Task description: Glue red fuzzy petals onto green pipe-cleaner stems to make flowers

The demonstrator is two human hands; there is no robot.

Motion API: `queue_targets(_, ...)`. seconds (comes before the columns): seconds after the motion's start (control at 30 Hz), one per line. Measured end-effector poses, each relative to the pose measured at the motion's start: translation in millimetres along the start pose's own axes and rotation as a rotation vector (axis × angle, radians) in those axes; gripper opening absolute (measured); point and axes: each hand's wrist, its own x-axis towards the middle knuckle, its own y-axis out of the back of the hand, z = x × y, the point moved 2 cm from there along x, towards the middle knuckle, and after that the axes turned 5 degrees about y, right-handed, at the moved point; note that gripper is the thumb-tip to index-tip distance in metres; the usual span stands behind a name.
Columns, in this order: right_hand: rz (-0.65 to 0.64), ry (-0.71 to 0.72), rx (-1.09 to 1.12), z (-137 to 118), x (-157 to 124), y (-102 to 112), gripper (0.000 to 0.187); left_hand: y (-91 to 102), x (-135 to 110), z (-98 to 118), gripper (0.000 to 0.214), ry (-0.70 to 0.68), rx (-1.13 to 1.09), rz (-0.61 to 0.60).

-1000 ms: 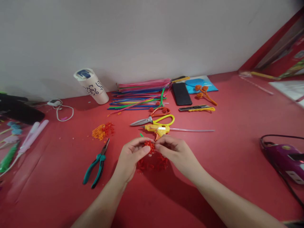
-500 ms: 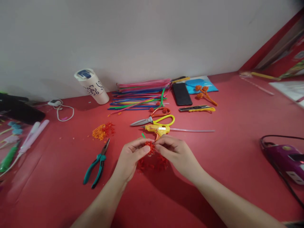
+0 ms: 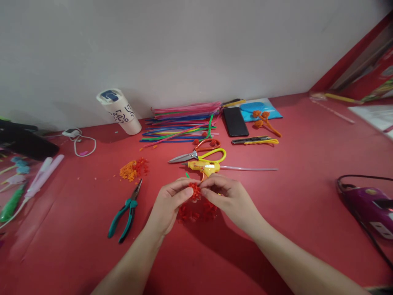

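Between my two hands is a small fuzzy red pom-pom (image 3: 195,191), held just above the tabletop. My left hand (image 3: 172,200) pinches it from the left with thumb and fingers. From the right, the fingertips of my right hand (image 3: 225,194) close at its edge; what exactly they grip there is hidden. Loose red clippings (image 3: 188,214) lie on the table under the hands. Just beyond the fingers rests a yellow glue gun (image 3: 204,166) with a clear glue stick in its back. Scissors (image 3: 196,155) with red and yellow handles lie behind it.
Teal-handled pliers (image 3: 129,211) and an orange and red clipping pile (image 3: 130,170) lie left. Pipe cleaners (image 3: 184,123), a white tumbler (image 3: 119,112), a phone (image 3: 236,122), a utility knife (image 3: 254,140) and an orange stem (image 3: 270,125) are behind. A purple power strip (image 3: 368,205) sits right.
The red pom-pom has turned slightly between my fingers and shows a rounder face. Both hands stay in nearly the same place.
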Motion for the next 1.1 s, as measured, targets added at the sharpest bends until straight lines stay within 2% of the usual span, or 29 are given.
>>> queue_targets(0.23, -0.014, -0.019, 0.058, 2.5, -1.0, -0.3, 0.013, -0.9, 0.5, 0.4, 0.018, -0.051, 0.048, 0.000)
queue_targets(0.57, 0.022, -0.058, 0.072, 3.1, -0.1, -1.4, 0.012, 0.0, 0.1, 0.6, 0.022, -0.039, 0.070, 0.010)
queue_targets(0.73, -0.002, -0.011, 0.041, 2.9, -0.2, -1.4, 0.012, 1.0, 0.8, 0.8, 0.019, -0.086, 0.128, -0.006)
queue_targets(0.83, 0.008, 0.012, 0.016, 2.6, 0.2, 1.3, 0.013, 2.2, -0.6, 3.6, 0.021, -0.163, 0.217, -0.011)
queue_targets(0.93, 0.088, 0.140, -0.082, -0.4, -0.2, 6.4, 0.009, 1.1, -5.5, 10.2, 0.025, -0.312, 0.444, -0.038)
queue_targets(1.03, 0.140, 0.372, -0.257, -4.2, -2.9, 9.8, 0.008, -1.2, -10.9, 16.0, 0.036, -0.472, 0.700, -0.035)
queue_targets(1.1, 0.148, 0.494, -0.371, -4.7, -5.1, 10.2, 0.011, -1.9, -12.9, 17.2, 0.037, -0.538, 0.779, -0.024)
